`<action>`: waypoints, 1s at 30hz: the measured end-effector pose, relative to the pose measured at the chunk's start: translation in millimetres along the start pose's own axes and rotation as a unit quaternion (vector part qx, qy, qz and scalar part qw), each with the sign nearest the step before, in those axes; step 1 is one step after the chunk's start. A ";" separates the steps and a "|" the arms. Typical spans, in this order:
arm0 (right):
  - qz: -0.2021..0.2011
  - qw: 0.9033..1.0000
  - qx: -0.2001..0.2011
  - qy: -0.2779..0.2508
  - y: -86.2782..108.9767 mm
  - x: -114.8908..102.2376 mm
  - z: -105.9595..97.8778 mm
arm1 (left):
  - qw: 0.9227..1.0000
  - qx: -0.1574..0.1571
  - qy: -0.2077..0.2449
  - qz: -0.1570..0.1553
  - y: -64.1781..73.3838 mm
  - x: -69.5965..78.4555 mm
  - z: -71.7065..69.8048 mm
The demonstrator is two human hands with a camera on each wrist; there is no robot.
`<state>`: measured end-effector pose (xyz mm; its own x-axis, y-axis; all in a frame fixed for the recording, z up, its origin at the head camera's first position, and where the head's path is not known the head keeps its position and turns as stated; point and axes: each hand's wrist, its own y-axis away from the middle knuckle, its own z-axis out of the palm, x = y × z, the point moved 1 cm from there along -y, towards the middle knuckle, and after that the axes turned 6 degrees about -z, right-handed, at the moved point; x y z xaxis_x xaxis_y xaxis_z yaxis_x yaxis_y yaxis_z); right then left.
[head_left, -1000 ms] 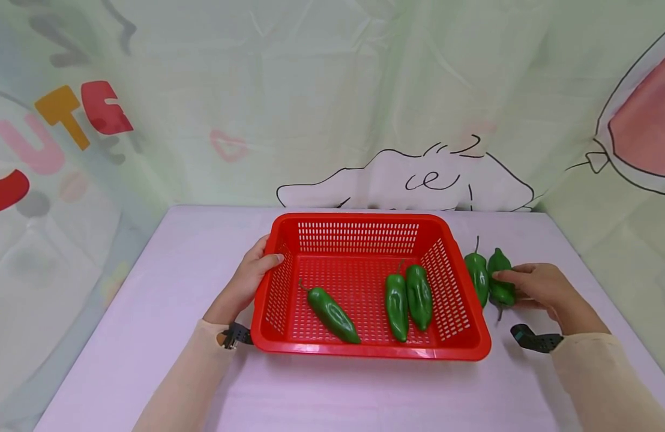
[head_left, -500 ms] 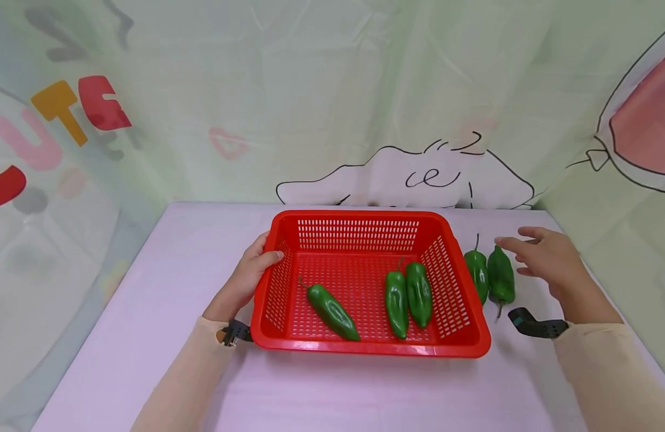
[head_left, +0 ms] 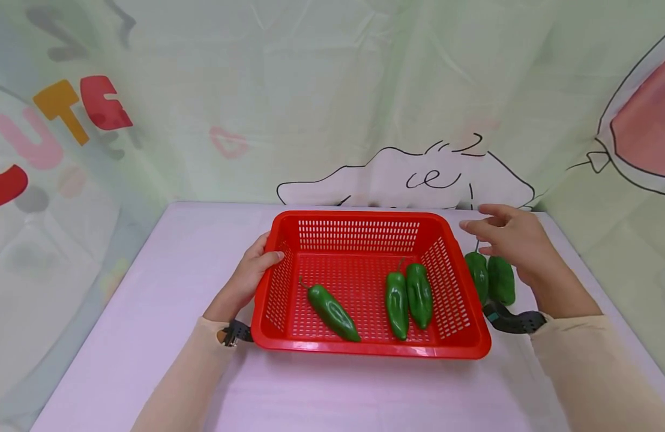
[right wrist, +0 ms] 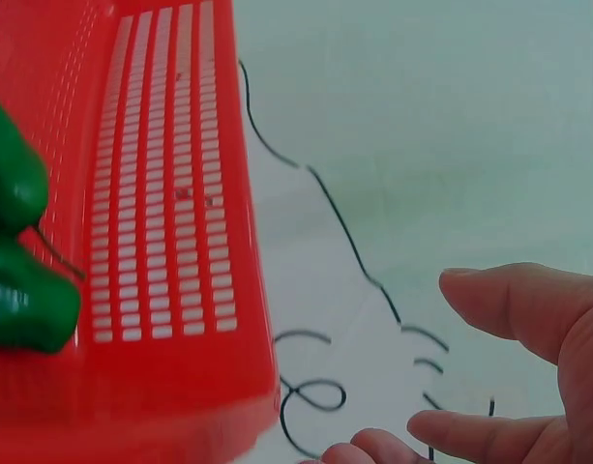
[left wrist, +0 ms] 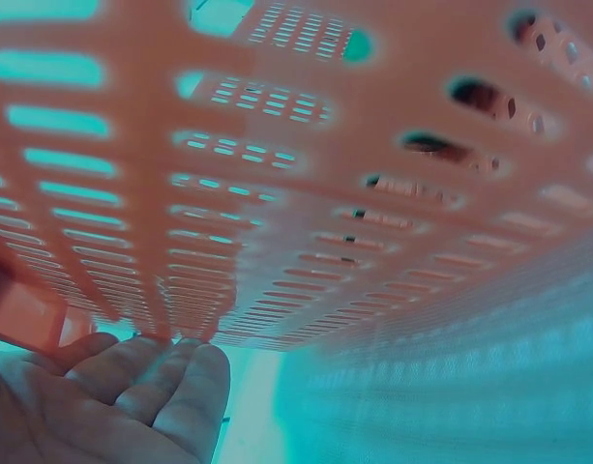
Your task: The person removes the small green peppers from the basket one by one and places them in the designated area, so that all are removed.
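A red plastic basket (head_left: 370, 350) with slotted walls stands in the middle of the head view. My left hand (head_left: 243, 277) holds its left side, thumb over the rim; the left wrist view shows the fingers (left wrist: 194, 391) against its outside. Inside lie a green pepper (head_left: 332, 313) on the left and two more, a slim pepper (head_left: 397, 306) and a wrinkled pepper (head_left: 419, 297), on the right. My right hand (head_left: 518, 246), fingers spread and holding nothing, hovers over two green peppers beside the basket: a near pepper (head_left: 477, 276) and a partly covered pepper (head_left: 501, 282).
The basket stands on a table with a pale lilac cover (head_left: 354, 396). Behind and at both sides hangs a printed curtain (head_left: 321, 108). A dark wrist strap (head_left: 511, 319) sits on the right wrist, close to the basket's right rim.
My right hand has let go of the outer pepper beside the basket, lifted, and moved away from me and then left over the two peppers. The left hand and basket stay put.
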<state>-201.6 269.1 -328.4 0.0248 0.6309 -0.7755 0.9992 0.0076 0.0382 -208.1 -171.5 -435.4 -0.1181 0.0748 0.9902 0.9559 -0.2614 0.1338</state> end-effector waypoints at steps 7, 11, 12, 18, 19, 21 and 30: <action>-0.015 0.999 -0.036 -0.016 -3.8 -28.7 23.5 | 1.000 -0.001 0.000 0.004 0.0 -2.3 -2.0; -0.025 0.997 -0.057 -0.036 -5.5 -40.1 37.0 | 1.000 0.000 0.001 0.004 0.3 -3.0 -2.8; -0.026 0.997 -0.062 -0.040 -6.1 -42.5 40.1 | 1.000 0.000 0.000 0.003 0.4 -3.2 -3.1; -0.043 0.994 -0.084 -0.056 -8.5 -56.0 56.1 | 1.000 -0.003 0.003 0.006 -0.4 -4.0 -3.9; -0.044 0.993 -0.088 -0.057 -8.7 -58.2 58.6 | 1.000 -0.002 0.003 0.006 -0.3 -3.9 -3.9; -0.046 0.992 -0.096 -0.062 -9.6 -61.5 63.9 | 1.000 -0.001 0.003 0.005 -0.3 -3.7 -4.1; -0.042 0.988 -0.125 -0.082 -16.1 -71.5 86.6 | 1.000 0.004 -0.001 0.001 -1.2 -3.9 -5.7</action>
<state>-216.8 156.7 -328.1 -0.0325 0.4851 -0.8738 0.9601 0.2580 0.1075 -210.4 -177.0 -439.1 -0.1161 0.0770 0.9903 0.9580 -0.2544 0.1321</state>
